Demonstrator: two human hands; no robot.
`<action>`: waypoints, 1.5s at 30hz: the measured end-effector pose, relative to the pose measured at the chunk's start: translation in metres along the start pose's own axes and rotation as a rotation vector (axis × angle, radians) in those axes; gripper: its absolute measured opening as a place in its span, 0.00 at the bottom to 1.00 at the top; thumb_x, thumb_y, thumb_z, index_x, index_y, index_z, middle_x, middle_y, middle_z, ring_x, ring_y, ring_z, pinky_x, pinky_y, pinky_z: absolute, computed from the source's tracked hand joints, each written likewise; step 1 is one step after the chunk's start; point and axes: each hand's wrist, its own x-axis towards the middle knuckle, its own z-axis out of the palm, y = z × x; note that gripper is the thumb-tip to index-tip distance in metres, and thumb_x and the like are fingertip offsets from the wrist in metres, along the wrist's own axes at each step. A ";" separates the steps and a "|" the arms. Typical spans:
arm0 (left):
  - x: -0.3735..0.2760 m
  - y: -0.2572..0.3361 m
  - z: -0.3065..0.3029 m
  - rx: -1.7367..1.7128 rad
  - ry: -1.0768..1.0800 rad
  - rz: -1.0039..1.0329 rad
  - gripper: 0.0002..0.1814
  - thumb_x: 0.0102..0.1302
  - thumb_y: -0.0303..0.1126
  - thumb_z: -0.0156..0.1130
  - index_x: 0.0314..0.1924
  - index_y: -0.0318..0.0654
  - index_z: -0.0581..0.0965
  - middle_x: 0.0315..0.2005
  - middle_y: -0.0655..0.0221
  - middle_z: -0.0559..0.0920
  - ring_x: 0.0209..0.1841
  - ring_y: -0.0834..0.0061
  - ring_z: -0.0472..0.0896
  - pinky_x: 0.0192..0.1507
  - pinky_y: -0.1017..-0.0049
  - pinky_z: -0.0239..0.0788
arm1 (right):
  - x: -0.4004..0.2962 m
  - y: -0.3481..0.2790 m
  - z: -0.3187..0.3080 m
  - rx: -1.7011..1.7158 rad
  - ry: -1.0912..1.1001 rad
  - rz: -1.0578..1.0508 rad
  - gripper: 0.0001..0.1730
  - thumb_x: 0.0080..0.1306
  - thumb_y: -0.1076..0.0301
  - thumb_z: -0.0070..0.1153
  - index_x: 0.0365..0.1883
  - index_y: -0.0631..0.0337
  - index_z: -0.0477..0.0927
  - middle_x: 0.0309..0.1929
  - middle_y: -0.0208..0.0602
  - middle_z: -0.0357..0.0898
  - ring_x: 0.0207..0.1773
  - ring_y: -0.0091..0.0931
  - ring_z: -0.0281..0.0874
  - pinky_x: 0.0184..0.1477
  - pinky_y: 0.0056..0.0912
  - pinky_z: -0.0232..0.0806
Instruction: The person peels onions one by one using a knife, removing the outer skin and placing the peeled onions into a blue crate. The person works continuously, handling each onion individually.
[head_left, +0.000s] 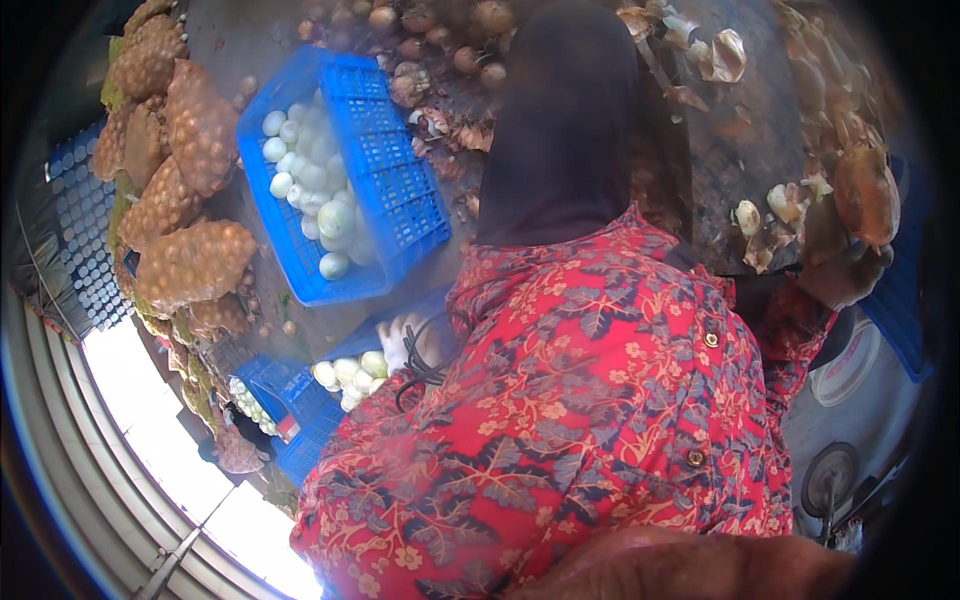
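Observation:
My left hand (411, 341), in a pale glove, is beside peeled white onions (349, 373) at a blue crate on the left. Dark cord loops lie around its wrist; whether it grips anything is unclear. At the far right, my gloved right hand (847, 276) is just below a rounded brown bulk (866, 196), whose nature and contact with the hand are unclear. A large blue plastic crate (311, 289) holds more peeled onions (336, 219) ahead on the left. My red floral shirt (555, 390) and dark-clad lap (562, 135) fill the middle.
Mesh sacks of onions (196, 262) are piled on the left. Unpeeled onions (466, 60) and loose skins (450, 124) lie ahead. A blue crate (259, 379) is at lower left. More skins (784, 202) and a pale round container (847, 364) are on the right.

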 end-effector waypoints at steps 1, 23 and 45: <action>0.002 0.005 -0.004 0.037 -0.052 0.004 0.19 0.65 0.42 0.63 0.53 0.43 0.83 0.51 0.53 0.84 0.53 0.54 0.83 0.55 0.63 0.74 | 0.000 0.000 0.001 -0.030 0.018 -0.002 0.44 0.61 0.48 0.60 0.70 0.64 0.63 0.69 0.54 0.64 0.68 0.49 0.66 0.66 0.58 0.65; 0.034 0.012 -0.030 0.267 -0.402 0.379 0.18 0.58 0.43 0.65 0.43 0.40 0.86 0.39 0.52 0.86 0.48 0.48 0.83 0.46 0.59 0.77 | -0.016 0.011 0.055 -0.044 0.221 -0.172 0.32 0.65 0.51 0.57 0.61 0.64 0.72 0.62 0.47 0.72 0.64 0.40 0.69 0.62 0.47 0.66; 0.045 0.023 -0.042 0.087 0.131 0.249 0.20 0.58 0.33 0.68 0.50 0.35 0.82 0.49 0.53 0.82 0.54 0.54 0.80 0.55 0.60 0.72 | -0.005 0.000 -0.004 -0.039 0.047 -0.158 0.41 0.66 0.49 0.59 0.68 0.67 0.64 0.66 0.52 0.69 0.68 0.48 0.69 0.67 0.57 0.68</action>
